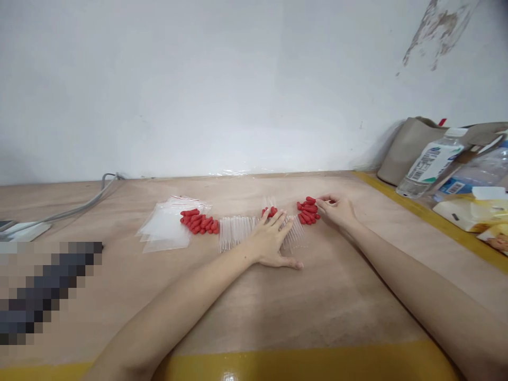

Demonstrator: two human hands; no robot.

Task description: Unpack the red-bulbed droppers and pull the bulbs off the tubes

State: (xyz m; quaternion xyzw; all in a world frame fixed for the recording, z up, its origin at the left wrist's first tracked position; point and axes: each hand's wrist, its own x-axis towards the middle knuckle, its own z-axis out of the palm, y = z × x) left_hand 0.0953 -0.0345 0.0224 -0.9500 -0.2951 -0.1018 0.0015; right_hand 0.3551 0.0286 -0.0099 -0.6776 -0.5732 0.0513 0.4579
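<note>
My left hand (272,241) lies with its fingers spread over a row of thin clear tubes (238,233), which look like droppers. Just beyond its fingertips a few red rubber bulbs (271,211) sit at the far ends of some tubes. At the right-hand pile of red bulbs (307,211), my right hand (335,207) has its fingers drawn together in a pinch at the topmost bulb (310,200). A larger heap of red bulbs (200,222) rests left of the tubes, beside overlapping clear plastic bags (166,225).
Along the right, past a yellow strip (432,219), stand a plastic bottle (432,161), a grey-beige bag (402,148) and a yellow-white packet (464,209). A grey cable (87,203) runs along the back left. A white wall (238,90) closes off the wooden table (317,312).
</note>
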